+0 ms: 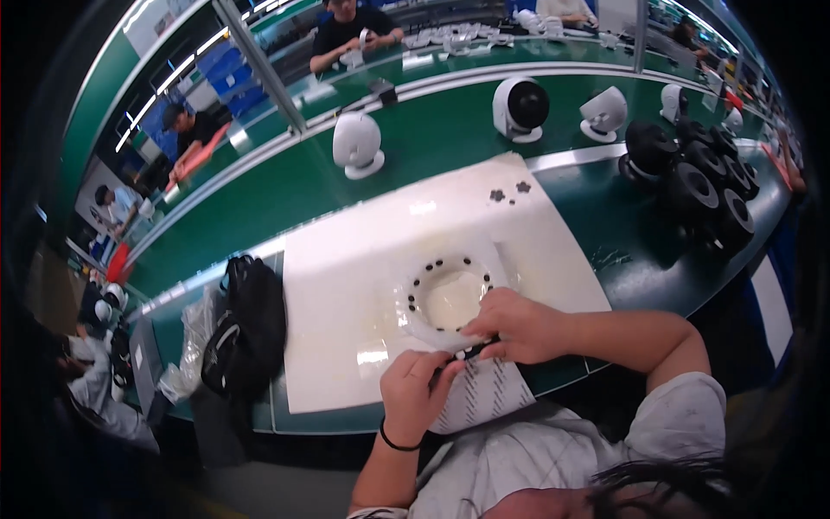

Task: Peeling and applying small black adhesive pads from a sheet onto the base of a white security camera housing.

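My left hand (413, 391) is closed in a pinch at the near edge of the white board, thumb and fingertips on a small black piece (472, 351) with white spots. My right hand (520, 327) pinches the other end of this piece; its exact kind is too small to tell. Just beyond the hands lies a round, whitish translucent ring (416, 323), with several small black dots spaced around it. Under the hands, a white sheet (494, 394) with slanted rows of dark marks hangs toward my lap.
A white board (333, 320) covers the green table. Black flower-shaped pieces (497, 195) lie on it. A black bag (249, 324) and clear plastic (197, 337) are at left. White rounded housings (357, 143) stand beyond; several black round units (694, 192) cluster at right. Other people work farther off.
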The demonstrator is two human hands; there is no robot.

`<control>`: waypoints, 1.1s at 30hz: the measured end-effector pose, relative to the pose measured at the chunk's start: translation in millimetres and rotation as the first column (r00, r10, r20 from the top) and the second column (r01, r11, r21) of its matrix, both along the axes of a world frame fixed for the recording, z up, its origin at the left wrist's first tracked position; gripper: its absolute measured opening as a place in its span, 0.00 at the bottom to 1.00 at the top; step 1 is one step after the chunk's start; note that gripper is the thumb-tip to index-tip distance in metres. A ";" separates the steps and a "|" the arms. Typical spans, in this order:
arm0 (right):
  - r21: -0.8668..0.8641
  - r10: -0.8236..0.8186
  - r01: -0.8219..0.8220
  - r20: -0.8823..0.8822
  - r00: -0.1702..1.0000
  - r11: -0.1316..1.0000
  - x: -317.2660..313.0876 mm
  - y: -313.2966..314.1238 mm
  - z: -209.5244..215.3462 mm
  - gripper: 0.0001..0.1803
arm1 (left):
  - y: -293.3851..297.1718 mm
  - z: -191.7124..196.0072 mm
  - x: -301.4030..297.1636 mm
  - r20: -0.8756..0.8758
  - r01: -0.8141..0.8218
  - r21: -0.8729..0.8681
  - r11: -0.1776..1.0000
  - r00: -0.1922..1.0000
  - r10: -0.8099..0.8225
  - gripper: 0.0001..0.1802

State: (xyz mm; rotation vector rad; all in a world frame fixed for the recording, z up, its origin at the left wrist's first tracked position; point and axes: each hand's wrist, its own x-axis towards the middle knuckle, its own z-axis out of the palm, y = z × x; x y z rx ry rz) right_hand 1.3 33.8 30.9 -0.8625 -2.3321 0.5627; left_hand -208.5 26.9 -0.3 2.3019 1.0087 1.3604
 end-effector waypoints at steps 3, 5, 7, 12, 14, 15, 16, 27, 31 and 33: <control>0.029 0.028 -0.025 -0.082 0.996 0.999 -7.2 9.5 -5.4 0.24 | 9.7 -2.1 -7.8 0.039 0.028 0.009 1.000 0.999 -0.028 0.10; 0.012 0.055 -0.053 -0.167 0.984 0.998 -7.9 11.8 -8.5 0.27 | 10.8 -3.5 -10.5 0.028 0.015 0.000 1.000 1.000 -0.015 0.10; 0.025 0.077 -0.073 -0.176 0.981 0.997 -7.8 14.9 -10.6 0.29 | 12.0 -5.1 -11.3 0.014 0.010 -0.001 1.000 1.000 -0.010 0.10; -0.046 0.062 -0.068 -0.125 0.990 0.997 -5.9 11.6 -6.3 0.25 | 11.1 -7.2 -9.5 0.020 0.027 0.010 1.000 0.999 -0.027 0.09; -0.026 0.038 -0.041 -0.105 0.994 0.999 -5.6 9.9 -7.2 0.24 | 9.8 -5.7 -6.3 -0.020 0.005 0.021 1.000 1.000 -0.005 0.09; -0.001 0.014 -0.014 -0.084 0.996 1.000 -5.8 9.4 -6.6 0.23 | 9.9 -4.7 -4.6 -0.059 -0.015 0.038 0.999 0.998 0.017 0.09; 0.040 0.024 -0.021 -0.059 0.998 0.999 -6.8 9.3 -6.1 0.22 | 11.3 -5.2 -3.3 -0.110 -0.018 0.080 0.997 0.994 0.026 0.09; -0.011 0.112 -0.115 -0.172 0.979 0.993 7.1 44.4 -0.4 0.30 | 11.5 -4.6 -8.6 -0.172 0.130 0.119 0.984 0.979 -0.109 0.13; 0.034 -0.224 0.223 0.025 0.974 0.974 0.1 125.0 6.5 0.24 | 12.2 -8.4 -10.8 -0.192 0.155 0.081 0.985 0.972 -0.138 0.12; 0.083 -0.316 0.308 0.119 0.941 0.948 0.8 183.9 -10.1 0.23 | 14.3 -10.5 -9.7 -0.225 0.146 0.021 0.989 0.965 -0.138 0.10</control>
